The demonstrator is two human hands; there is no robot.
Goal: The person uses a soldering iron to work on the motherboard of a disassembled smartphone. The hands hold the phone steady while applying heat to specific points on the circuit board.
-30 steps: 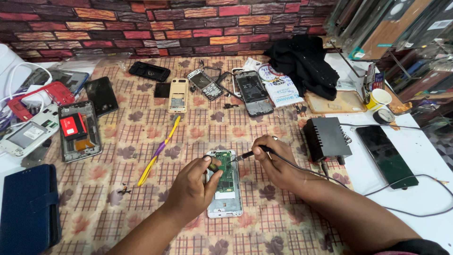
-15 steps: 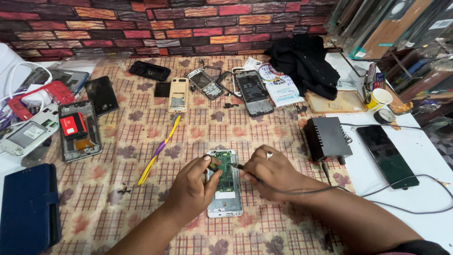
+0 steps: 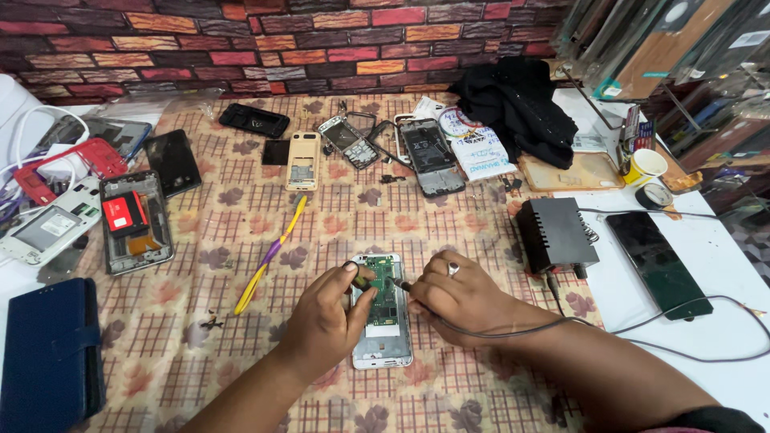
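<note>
An opened white phone (image 3: 383, 337) with a green circuit board (image 3: 387, 290) lies on the patterned tablecloth near the front. My left hand (image 3: 327, 319) rests on the phone's left side, thumb and finger pinched at the board's upper left. My right hand (image 3: 453, 290), wearing a ring, holds a thin corded tool (image 3: 403, 285) whose tip touches the board's right edge. Its grey cord (image 3: 513, 330) trails right toward a black power box (image 3: 554, 234).
Several dismantled phones (image 3: 135, 218) and frames (image 3: 430, 154) lie across the cloth, with a yellow-purple tool (image 3: 269, 255), a dark blue case (image 3: 50, 353) at front left, a black cloth (image 3: 520, 104), a black phone (image 3: 658, 263) and a yellow cup (image 3: 643, 167) on the right. A brick wall stands behind.
My right hand has moved left and down onto the phone, bringing the tool tip from above the board to its right edge. My left hand has stayed on the phone.
</note>
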